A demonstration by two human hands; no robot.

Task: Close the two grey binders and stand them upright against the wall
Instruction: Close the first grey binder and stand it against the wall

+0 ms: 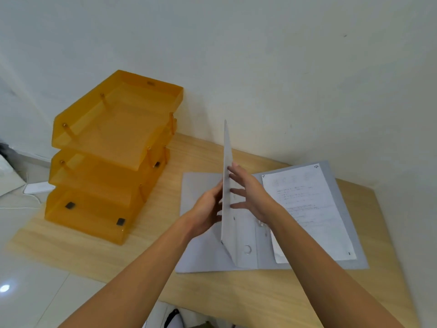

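An open grey binder [340, 209] lies flat on the wooden table [212, 294], with a printed sheet [307, 209] on its right half. Its left cover [227, 185] stands almost vertical, seen edge on. My left hand [208, 211] presses the cover's left face. On the cover's right face rests my right hand [250, 192], fingers spread. A second grey binder [201, 254] lies flat underneath, its left half showing to the left of the raised cover. The spine with a metal ring hole [247, 249] faces me.
A three-tier orange plastic letter tray [113, 157] stands at the table's left, close to the white wall [260, 67]. Tiled floor lies to the left, with a white device and cable [39, 187] on it. The table's near edge is just in front of me.
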